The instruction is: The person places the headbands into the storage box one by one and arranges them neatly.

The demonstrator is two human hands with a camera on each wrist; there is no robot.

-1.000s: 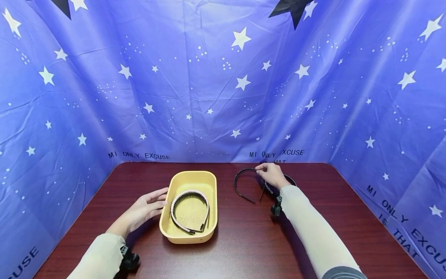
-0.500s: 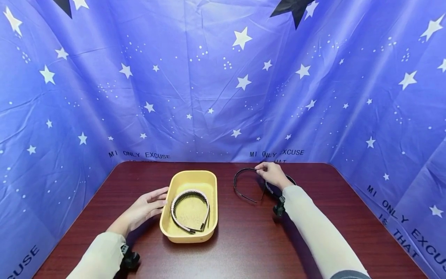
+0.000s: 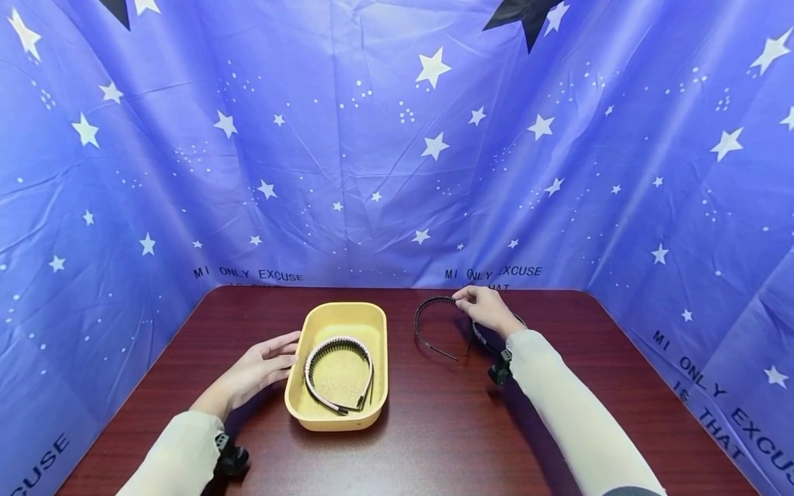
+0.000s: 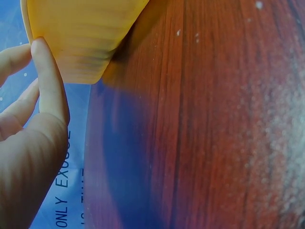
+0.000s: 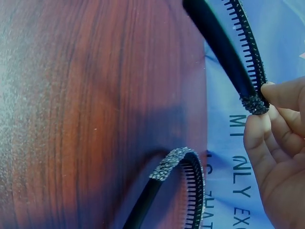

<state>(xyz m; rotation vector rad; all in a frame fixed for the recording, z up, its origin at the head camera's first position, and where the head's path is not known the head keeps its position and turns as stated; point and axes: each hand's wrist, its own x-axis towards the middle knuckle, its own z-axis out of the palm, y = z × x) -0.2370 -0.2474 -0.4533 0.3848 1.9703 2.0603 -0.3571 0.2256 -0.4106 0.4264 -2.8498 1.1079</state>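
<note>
My right hand point(image 3: 486, 311) pinches a black toothed headband point(image 5: 221, 47) between thumb and fingertips, by its glittery part. In the head view this headband point(image 3: 417, 327) hangs at the far right of the basin, its ends pointing down. A second black headband point(image 5: 170, 163) with silver glitter lies on the table below that hand, which partly covers it in the head view. My left hand point(image 3: 263, 368) touches the left side of a yellow basin point(image 3: 336, 425) with extended fingers. Inside the basin rests a pale headband point(image 3: 343, 340) with black teeth.
The dark red wooden table point(image 3: 428, 441) has rounded far corners. A blue curtain point(image 3: 372, 138) printed with stars closes off the back and both sides. Black cameras point(image 3: 231, 458) are strapped at the wrists.
My right hand and its headband have shifted very slightly up and left, while the right forearm has swung a little to the right. The left hand and basin stay in place.
</note>
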